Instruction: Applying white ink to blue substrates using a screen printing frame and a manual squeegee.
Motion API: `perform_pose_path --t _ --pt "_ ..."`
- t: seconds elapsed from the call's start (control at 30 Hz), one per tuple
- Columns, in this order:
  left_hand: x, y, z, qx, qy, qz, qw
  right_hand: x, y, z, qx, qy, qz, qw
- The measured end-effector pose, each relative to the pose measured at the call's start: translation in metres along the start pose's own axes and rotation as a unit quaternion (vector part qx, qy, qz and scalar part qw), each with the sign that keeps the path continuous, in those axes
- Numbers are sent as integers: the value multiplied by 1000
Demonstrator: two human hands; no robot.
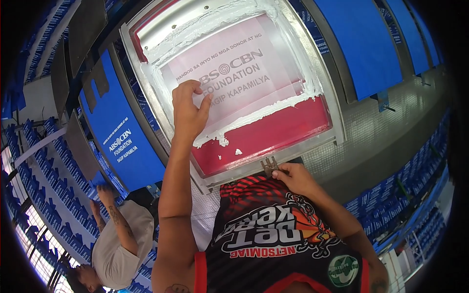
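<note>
A screen-printing frame lies in front of me, with a metal border and a pale mesh window bearing reversed-out grey lettering and a round mark. Thick white ink rims the window, and a red band crosses its near side. Over the window's left part is my left hand, fingers bent, thumb apart from them, nothing visible between; whether it touches the mesh I cannot tell. At the near edge, my right hand pinches a notched dark metal bracket on the frame.
Blue printed panels stand left of the frame; plain blue panels stand at right on a long metal table. Racks of blue sheets fill the left side, others the right. A co-worker in a light shirt is at lower left.
</note>
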State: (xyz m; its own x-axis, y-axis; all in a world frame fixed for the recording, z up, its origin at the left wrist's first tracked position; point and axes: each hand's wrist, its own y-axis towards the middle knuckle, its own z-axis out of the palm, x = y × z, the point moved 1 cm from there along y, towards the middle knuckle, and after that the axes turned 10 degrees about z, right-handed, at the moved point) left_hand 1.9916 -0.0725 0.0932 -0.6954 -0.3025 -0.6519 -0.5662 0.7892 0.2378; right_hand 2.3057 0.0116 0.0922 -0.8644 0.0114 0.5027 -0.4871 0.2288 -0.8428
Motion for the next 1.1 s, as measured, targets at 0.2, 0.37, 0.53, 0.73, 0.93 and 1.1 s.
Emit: perform_pose_path --t 0.2,0.37,0.53,0.73,0.93,1.1 --pt "-6 -37 -39 -48 -75 -28 996 2 1 -2 1 -10 -12 1000" --pt "-19 -154 -99 -31 -86 -327 941 -5 6 -3 0 -17 -26 1000" --pt "-37 -343 -85 295 97 -373 875 -13 13 11 -2 30 -35 999" --pt "-37 -262 -119 169 107 -421 885 -26 16 24 -24 111 -67 991" --pt "-40 -89 -138 -39 119 -140 982 -20 13 26 -45 123 -89 987" --pt "-25 29 -130 -82 87 -36 992 -15 11 22 -27 130 -62 989"
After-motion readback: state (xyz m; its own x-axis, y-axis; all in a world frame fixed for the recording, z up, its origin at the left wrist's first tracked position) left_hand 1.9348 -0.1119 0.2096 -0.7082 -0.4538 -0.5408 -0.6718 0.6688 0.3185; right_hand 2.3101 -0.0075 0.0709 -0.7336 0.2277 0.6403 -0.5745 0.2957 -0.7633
